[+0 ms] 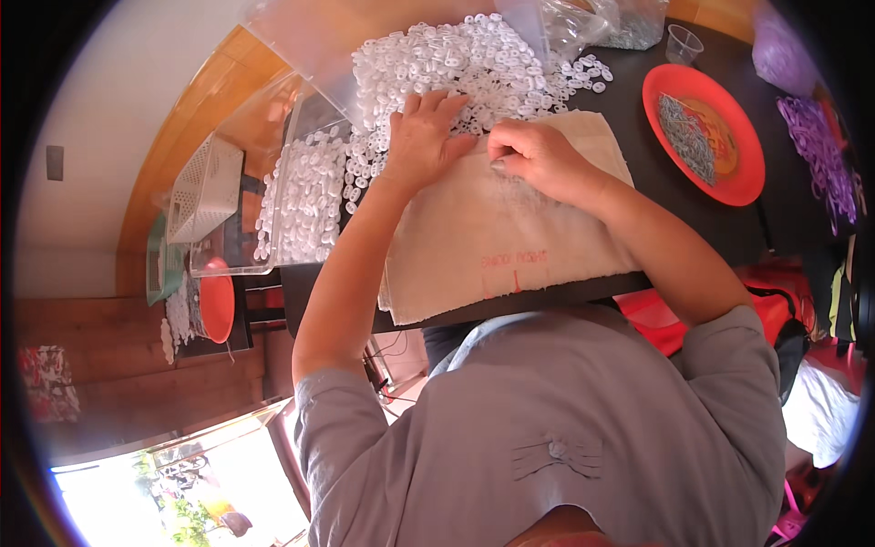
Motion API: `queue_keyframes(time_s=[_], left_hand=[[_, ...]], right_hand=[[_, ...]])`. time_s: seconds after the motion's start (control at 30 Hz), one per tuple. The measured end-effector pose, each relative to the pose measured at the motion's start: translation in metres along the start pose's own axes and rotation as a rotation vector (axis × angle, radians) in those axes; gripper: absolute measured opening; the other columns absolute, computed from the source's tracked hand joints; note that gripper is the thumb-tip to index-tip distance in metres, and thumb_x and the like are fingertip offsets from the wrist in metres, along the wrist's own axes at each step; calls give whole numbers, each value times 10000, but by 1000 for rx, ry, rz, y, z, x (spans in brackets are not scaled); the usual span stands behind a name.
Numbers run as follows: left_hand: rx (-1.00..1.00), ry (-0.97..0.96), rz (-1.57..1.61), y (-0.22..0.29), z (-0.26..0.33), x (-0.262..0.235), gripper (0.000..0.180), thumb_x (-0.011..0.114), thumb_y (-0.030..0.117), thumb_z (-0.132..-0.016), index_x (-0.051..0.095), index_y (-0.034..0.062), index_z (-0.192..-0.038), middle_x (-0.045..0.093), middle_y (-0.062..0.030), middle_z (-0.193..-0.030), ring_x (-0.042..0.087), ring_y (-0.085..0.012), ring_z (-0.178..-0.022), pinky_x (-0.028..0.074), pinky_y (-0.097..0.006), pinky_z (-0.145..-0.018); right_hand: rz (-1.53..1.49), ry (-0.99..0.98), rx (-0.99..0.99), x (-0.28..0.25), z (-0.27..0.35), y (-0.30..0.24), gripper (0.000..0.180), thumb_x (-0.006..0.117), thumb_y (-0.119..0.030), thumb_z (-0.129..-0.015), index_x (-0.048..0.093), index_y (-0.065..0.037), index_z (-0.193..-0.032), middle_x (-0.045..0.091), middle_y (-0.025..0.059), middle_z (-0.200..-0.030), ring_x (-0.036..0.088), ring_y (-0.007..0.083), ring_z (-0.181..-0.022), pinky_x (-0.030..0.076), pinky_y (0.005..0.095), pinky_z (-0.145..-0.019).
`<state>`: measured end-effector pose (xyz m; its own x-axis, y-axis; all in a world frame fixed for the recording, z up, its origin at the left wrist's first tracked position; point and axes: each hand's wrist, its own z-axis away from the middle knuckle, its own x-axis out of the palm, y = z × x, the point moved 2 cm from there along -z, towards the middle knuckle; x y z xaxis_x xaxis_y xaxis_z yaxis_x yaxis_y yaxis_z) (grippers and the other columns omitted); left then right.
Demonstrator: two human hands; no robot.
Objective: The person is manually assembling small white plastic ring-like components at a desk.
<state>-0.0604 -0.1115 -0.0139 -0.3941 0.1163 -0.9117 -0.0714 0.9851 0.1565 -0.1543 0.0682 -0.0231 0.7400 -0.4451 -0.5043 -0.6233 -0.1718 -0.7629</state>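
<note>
A beige cloth (465, 237) lies layered on the dark table in front of me. My left hand (424, 137) rests with its fingers spread at the cloth's far edge, against a heap of small white oval pieces with holes (456, 59). To the right of it, my right hand (542, 162) is closed in a pinch over the cloth. What its fingertips hold is too small to make out. Just below them a faint scatter of tiny grey bits (521, 193) shows on the cloth.
A clear plastic box (273, 270) with more white pieces stands at the left. On the right lies a red-orange plate (746, 164) with a pile of thin grey pieces (685, 139). Beyond are a clear cup (684, 44), plastic bags (629, 25) and purple strands (816, 150).
</note>
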Motion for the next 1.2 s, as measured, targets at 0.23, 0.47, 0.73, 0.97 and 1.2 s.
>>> queue_keyframes(time_s=[0.23, 0.47, 0.73, 0.97, 1.2], left_hand=[[47, 50, -33, 5, 0, 1, 561, 688, 442, -760, 584, 174, -1242, 551, -63, -1227, 480, -320, -1095, 402, -485, -851], [159, 128, -49, -9, -1, 10, 451, 702, 357, -781, 628, 157, -1178, 555, -106, -1152, 494, -324, -1032, 429, -450, -863], [198, 92, 29, -2, -5, 1, 376, 698, 176, -766, 643, 143, -1136, 554, -128, -1138, 498, -344, -1045, 472, -415, -871], [125, 32, 173, -5, -7, 4, 352, 648, 44, -709, 643, 118, -1053, 560, -92, -1064, 533, -297, -1006, 501, -375, -803], [121, -11, 200, -9, -20, 10, 298, 648, 18, -666, 630, 78, -957, 577, -72, -883, 591, -265, -776, 501, -349, -680]], right_hand=[[12, 6, 5, 0, 0, 2, 95, 586, 8, -771, 513, -16, -827, 525, 77, -798, 543, 211, -726, 437, 319, -680], [-4, 9, 0, 2, -1, 2, 98, 587, 16, -761, 518, -16, -824, 526, 79, -806, 548, 224, -742, 437, 329, -682], [6, 29, -21, 3, 0, 8, 118, 585, 32, -745, 519, -17, -830, 529, 72, -824, 550, 231, -766, 438, 327, -690], [14, 28, -36, 3, -1, 7, 121, 583, 39, -741, 522, -16, -831, 534, 70, -823, 555, 232, -769, 443, 327, -695], [21, 29, -28, 4, 0, 8, 133, 604, 31, -737, 533, -22, -836, 546, 68, -826, 558, 227, -766, 445, 327, -691]])
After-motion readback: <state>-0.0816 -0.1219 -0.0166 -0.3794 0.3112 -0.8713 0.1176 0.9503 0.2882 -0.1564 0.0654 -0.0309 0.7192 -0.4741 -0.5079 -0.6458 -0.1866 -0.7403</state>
